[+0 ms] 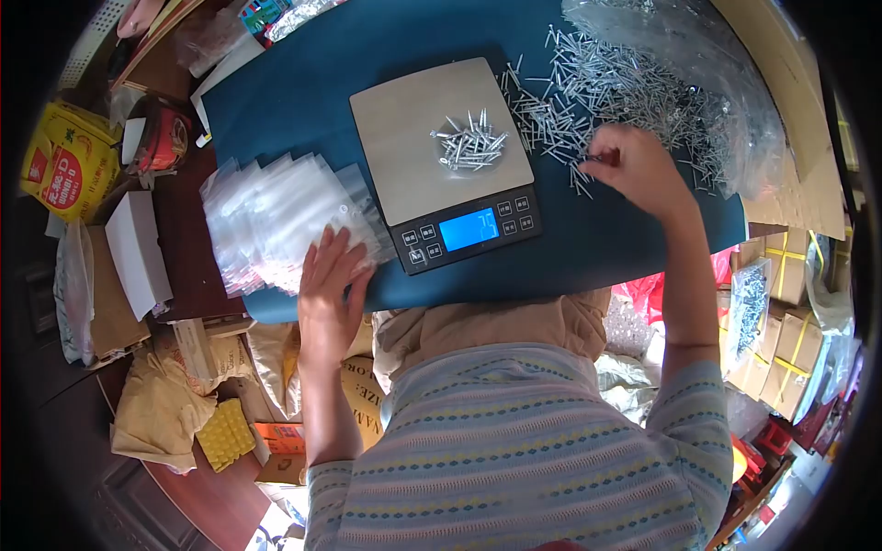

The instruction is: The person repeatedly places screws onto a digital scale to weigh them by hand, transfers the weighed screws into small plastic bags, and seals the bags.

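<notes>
My left hand [333,275] lies flat with its fingers stretched out on a fanned stack of clear plastic zip bags [276,216]. To its right stands a digital scale [395,156] with a lit blue display [469,229]. On the scale's plate, a small clear dish [457,173] seems to hold a heap of silver screws [470,145]. My right hand [632,170] is closed in a pinch at the near edge of a large pile of loose screws [611,83]. Whatever its fingertips hold is hidden.
A crumpled clear plastic sheet [735,110] covers part of the pile, beside a cardboard wall [781,110]. Dark blue cloth [312,92] covers the table. Left of it are a yellow printed package [73,161] and a white box [138,253]. Strapped cartons [781,358] stand at right.
</notes>
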`<state>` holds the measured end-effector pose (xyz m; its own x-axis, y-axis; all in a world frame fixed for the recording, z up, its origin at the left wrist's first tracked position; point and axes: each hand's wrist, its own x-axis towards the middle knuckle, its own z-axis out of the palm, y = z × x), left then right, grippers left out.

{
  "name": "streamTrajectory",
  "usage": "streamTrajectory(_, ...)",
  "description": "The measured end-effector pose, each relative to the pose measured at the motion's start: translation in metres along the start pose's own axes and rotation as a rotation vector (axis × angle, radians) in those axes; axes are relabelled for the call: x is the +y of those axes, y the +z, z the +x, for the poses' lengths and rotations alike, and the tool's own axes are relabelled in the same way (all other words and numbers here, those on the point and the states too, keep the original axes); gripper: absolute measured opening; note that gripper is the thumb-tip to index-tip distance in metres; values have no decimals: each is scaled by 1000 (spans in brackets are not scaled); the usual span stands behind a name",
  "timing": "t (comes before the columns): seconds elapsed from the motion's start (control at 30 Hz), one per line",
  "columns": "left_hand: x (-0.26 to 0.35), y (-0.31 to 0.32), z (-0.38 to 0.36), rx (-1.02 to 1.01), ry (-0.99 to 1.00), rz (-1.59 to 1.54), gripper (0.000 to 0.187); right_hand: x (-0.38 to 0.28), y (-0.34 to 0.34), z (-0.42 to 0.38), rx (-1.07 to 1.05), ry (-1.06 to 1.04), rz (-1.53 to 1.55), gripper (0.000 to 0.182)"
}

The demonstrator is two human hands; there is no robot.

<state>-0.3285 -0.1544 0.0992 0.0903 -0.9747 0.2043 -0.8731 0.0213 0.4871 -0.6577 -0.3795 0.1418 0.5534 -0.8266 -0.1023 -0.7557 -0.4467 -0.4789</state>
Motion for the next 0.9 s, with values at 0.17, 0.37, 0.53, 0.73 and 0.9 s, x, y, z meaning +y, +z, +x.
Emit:
streamTrajectory(0.17,-4,6,7,42,9,6,22,-4,36,-23,184,159,-154,40)
streamTrajectory(0.37,5,1,8,179,-78,-86,16,-7,47,-8,98,86,53,24)
streamTrajectory(0.53,10,-13,4,219,-183,-142,9,-2,36,-2,96,52,249,18)
streamTrajectory(0.73,13,-15,9,287,-139,-71,16,-12,16,6,-48,135,573,11)
streamTrajectory(0.9,27,-15,4,260,-202,-161,23,-63,13,26,-85,-85,835,12)
